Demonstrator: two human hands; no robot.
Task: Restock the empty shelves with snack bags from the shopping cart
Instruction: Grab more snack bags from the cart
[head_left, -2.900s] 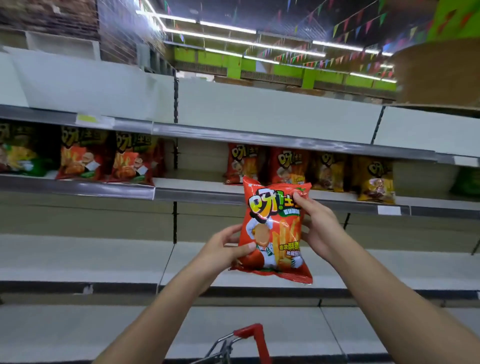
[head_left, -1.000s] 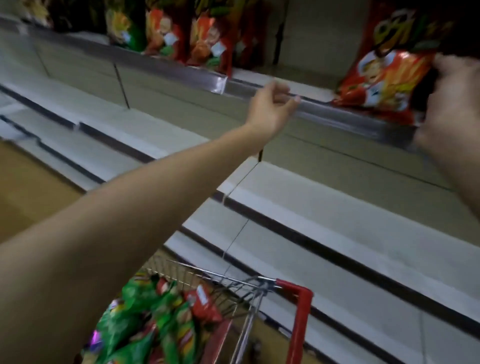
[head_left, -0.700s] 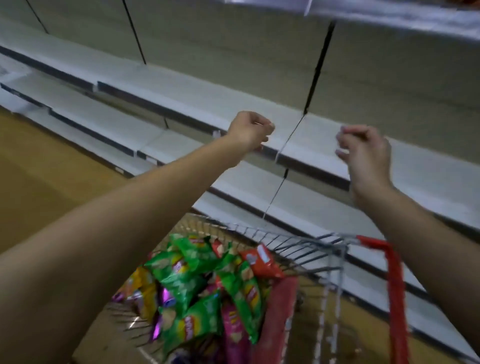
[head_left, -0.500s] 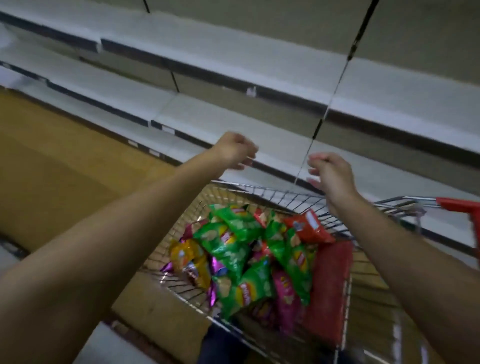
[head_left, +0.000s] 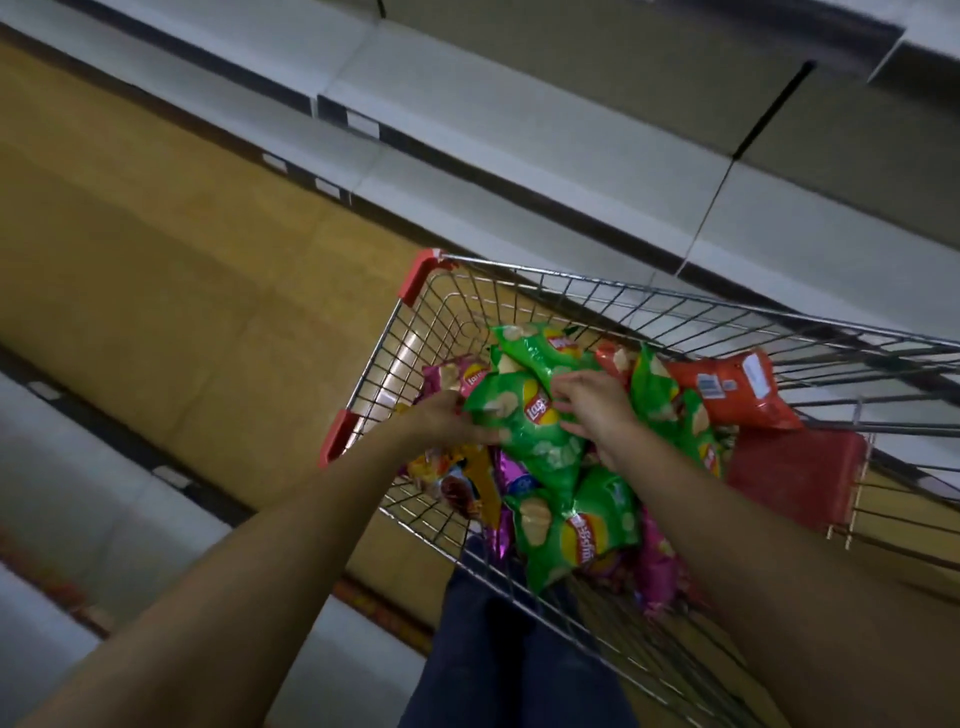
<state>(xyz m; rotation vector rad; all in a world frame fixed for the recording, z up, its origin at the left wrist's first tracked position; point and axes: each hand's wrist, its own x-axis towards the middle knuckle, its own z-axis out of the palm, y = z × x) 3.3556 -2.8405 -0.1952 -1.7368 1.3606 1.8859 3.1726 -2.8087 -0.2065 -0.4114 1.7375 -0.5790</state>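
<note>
1. We note the left hand and right hand gripping opposite edges of a green chip bag.
2. The bag lies atop other snack bags inside the shopping cart.
3. Bare shelves stand beyond the cart.

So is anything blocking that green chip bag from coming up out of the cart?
Nothing visible. The green crinkly chip bag lies on top of the pile in the wire shopping cart, with the left hand and right hand gripping its sides, open air above.
</note>
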